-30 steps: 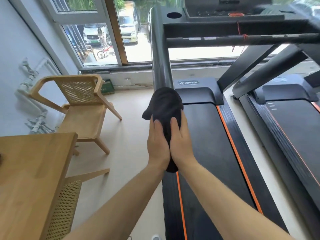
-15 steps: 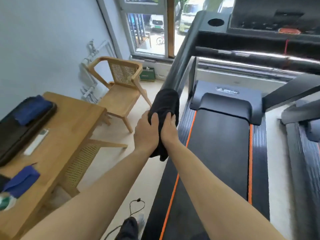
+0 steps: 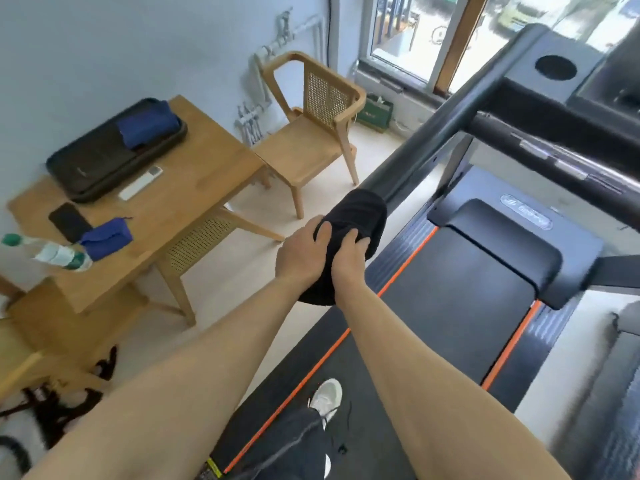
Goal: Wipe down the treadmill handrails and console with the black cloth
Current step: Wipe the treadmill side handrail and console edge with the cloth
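Pale wood fills my left side: a worktop (image 3: 194,188) carrying a dark tray (image 3: 104,161) with a blue cloth (image 3: 147,124) on it, a white remote (image 3: 140,182), a phone (image 3: 69,221), a blue pouch (image 3: 105,237) and a clear bottle (image 3: 52,252) lying near its edge. A cane-backed chair (image 3: 318,133) stands farther off by the window, well apart from my arms. My white shoe (image 3: 325,396) stands on the treadmill belt (image 3: 460,306) below.

I see both hands clamped on the black cloth (image 3: 360,216), which is wrapped over the near end of the left handrail (image 3: 426,154). My left hand (image 3: 304,254) has its fingers (image 3: 323,230) curled tight into the fabric from the left; my right hand (image 3: 349,261) grips beside it, touching it, fingers folded over the cloth. A flap of cloth hangs below my wrists.

The handrail's long axis runs from my hands up and to the far right, meeting the console (image 3: 561,74), where a round cup hole shows. Nothing lies between my hands and the rail's far end.
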`<action>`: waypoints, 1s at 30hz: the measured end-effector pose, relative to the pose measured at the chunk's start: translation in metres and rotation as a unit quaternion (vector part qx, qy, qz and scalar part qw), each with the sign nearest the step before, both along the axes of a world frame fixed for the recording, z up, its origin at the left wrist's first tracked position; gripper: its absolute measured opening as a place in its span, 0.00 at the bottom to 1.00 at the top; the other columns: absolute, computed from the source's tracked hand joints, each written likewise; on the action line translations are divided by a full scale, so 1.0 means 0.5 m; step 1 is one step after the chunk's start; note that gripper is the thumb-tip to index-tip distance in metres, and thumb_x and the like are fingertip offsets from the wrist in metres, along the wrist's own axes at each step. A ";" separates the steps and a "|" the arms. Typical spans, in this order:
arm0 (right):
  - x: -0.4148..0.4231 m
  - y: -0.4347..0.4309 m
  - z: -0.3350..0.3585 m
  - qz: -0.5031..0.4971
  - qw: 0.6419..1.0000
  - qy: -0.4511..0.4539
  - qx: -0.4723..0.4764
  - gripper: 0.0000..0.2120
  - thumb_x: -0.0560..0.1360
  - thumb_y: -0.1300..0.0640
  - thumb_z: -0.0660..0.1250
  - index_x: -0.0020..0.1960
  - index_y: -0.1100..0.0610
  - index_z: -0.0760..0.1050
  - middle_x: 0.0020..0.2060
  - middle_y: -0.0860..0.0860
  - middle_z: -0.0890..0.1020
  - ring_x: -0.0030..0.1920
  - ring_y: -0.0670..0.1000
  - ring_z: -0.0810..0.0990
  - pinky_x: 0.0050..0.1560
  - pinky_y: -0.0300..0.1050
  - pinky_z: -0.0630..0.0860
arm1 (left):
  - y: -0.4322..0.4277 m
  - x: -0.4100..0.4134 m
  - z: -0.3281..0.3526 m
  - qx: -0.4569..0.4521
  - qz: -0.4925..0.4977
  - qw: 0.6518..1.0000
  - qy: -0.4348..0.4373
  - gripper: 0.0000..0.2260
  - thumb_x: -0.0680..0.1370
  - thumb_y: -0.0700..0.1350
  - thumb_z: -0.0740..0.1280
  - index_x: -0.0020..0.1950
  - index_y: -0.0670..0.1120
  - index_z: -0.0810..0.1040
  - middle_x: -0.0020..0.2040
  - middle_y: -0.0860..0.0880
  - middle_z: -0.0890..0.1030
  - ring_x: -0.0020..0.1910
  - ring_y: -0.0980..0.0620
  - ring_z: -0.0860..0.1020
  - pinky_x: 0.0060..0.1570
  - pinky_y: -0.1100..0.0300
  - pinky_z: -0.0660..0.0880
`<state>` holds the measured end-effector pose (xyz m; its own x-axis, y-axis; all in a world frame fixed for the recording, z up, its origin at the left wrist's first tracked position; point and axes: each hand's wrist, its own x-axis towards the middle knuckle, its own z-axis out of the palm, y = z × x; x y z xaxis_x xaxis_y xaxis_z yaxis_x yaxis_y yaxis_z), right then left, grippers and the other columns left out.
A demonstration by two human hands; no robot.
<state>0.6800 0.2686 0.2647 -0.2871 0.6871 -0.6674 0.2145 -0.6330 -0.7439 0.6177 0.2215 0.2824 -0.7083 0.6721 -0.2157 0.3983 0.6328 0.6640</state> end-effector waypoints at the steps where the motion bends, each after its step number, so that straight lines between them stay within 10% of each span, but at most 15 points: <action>1: -0.008 0.010 -0.004 -0.019 1.000 0.004 0.006 0.31 0.83 0.41 0.47 0.81 0.47 0.39 0.79 0.50 0.59 0.75 0.58 0.63 0.74 0.60 0.62 | 0.015 -0.009 0.004 -0.013 -0.013 1.000 0.002 0.19 0.85 0.55 0.50 0.68 0.51 0.74 0.64 0.48 0.80 0.61 0.43 0.77 0.55 0.54 0.69; 13: -0.042 0.345 -0.024 -0.099 0.992 -0.021 0.071 0.29 0.84 0.40 0.46 0.82 0.50 0.48 0.77 0.52 0.64 0.73 0.57 0.66 0.74 0.58 0.63 | 0.358 -0.063 0.009 -0.069 -0.101 0.990 -0.066 0.20 0.84 0.56 0.46 0.61 0.48 0.73 0.63 0.40 0.78 0.59 0.38 0.76 0.62 0.45 0.71; 24: 0.012 0.118 0.014 0.040 0.998 0.003 -0.042 0.27 0.84 0.43 0.48 0.79 0.49 0.47 0.75 0.52 0.66 0.68 0.58 0.71 0.70 0.60 0.68 | 0.151 0.003 0.052 -0.158 0.042 0.987 0.001 0.20 0.85 0.57 0.48 0.58 0.49 0.77 0.56 0.45 0.82 0.54 0.40 0.78 0.49 0.48 0.71; 30: -0.001 0.264 0.009 0.019 1.000 0.003 -0.023 0.36 0.73 0.33 0.48 0.78 0.46 0.50 0.74 0.53 0.67 0.67 0.59 0.73 0.67 0.63 0.71 | 0.334 -0.010 0.072 -0.160 0.027 0.983 -0.084 0.21 0.86 0.54 0.46 0.56 0.47 0.76 0.61 0.42 0.80 0.56 0.42 0.76 0.56 0.48 0.71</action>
